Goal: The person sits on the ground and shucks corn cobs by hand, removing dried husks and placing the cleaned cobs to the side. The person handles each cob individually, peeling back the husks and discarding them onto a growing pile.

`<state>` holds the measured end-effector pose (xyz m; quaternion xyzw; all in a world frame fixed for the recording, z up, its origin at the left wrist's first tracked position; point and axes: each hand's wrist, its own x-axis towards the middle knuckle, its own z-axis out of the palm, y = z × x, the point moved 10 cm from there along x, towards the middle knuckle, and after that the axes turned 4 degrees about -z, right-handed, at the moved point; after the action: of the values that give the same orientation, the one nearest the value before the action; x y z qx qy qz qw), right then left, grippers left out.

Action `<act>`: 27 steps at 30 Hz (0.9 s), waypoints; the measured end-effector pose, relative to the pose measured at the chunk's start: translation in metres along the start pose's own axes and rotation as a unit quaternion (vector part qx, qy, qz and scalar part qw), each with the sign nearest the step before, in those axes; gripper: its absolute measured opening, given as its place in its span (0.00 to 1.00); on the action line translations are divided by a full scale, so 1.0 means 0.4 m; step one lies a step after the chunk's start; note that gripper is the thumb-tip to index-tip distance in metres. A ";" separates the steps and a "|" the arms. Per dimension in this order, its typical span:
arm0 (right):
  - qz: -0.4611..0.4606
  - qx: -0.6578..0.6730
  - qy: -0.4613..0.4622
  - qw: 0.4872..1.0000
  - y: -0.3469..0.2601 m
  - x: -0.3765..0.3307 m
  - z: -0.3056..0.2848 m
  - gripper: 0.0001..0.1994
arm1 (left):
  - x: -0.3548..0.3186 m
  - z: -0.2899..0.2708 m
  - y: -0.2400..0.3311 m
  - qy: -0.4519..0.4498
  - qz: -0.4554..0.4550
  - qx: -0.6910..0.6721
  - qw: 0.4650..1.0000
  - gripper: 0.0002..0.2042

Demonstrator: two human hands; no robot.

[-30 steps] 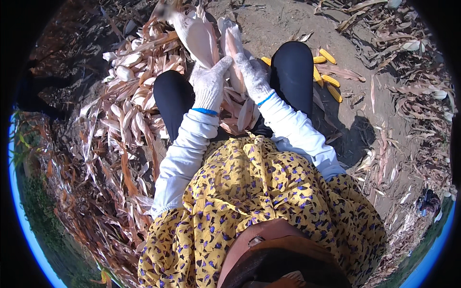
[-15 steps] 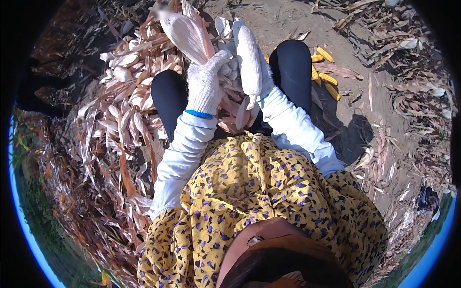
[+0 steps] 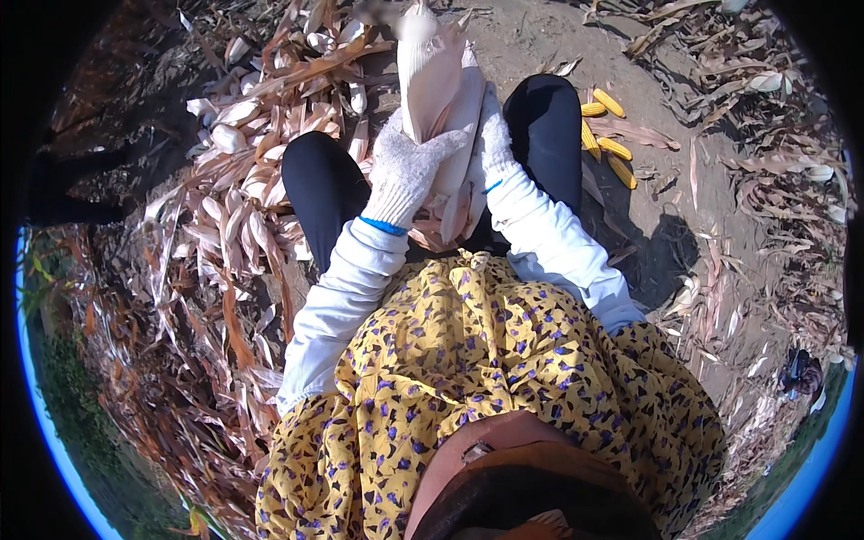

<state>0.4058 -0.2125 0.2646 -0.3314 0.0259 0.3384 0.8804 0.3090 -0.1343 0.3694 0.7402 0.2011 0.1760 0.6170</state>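
Note:
Both my hands wear whitish knit gloves with blue cuff edges and meet between my knees. My left hand (image 3: 409, 171) is closed at the base of a broad, pale dry husk (image 3: 427, 85) that stands up beyond it, with its thumb reaching across to the right. My right hand (image 3: 494, 135) is wrapped along the right side of a long pale corn ear (image 3: 463, 112), its fingers partly hidden behind it. The husk overlaps the ear's left side, so I cannot tell how much covering the ear has. The husk's tip is blurred.
Dry husks and unpeeled ears (image 3: 256, 193) lie heaped on the left. Several peeled yellow corn ears (image 3: 615, 148) rest on the soil beyond my right knee (image 3: 545, 121). More dry leaves (image 3: 774, 171) are strewn at far right. A dark shape, perhaps legs, stands at far left.
My left hand has moved right with the husk, from apart to against the ear in my right hand. The pale ear, plainly visible before, is now partly covered.

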 end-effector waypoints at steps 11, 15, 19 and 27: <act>0.015 -0.047 0.019 0.999 0.068 -0.042 -0.026 0.30 | -0.007 -0.022 -0.154 0.008 -0.115 -0.105 0.988 0.19; 0.078 -0.062 0.022 0.995 0.133 -0.054 -0.068 0.30 | -0.029 -0.001 -0.189 -0.026 -0.137 -0.189 0.972 0.22; 0.086 -0.074 0.040 0.993 0.124 -0.101 -0.059 0.29 | -0.050 -0.004 -0.192 -0.022 -0.175 -0.200 0.964 0.22; 0.099 -0.044 0.026 0.994 0.132 -0.162 -0.055 0.25 | -0.107 0.012 -0.240 -0.025 -0.261 -0.206 0.943 0.19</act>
<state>0.3274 -0.2342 0.2350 -0.3740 0.0671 0.4161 0.8261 0.2670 -0.1450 0.2738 0.5226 0.3314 0.0279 0.7850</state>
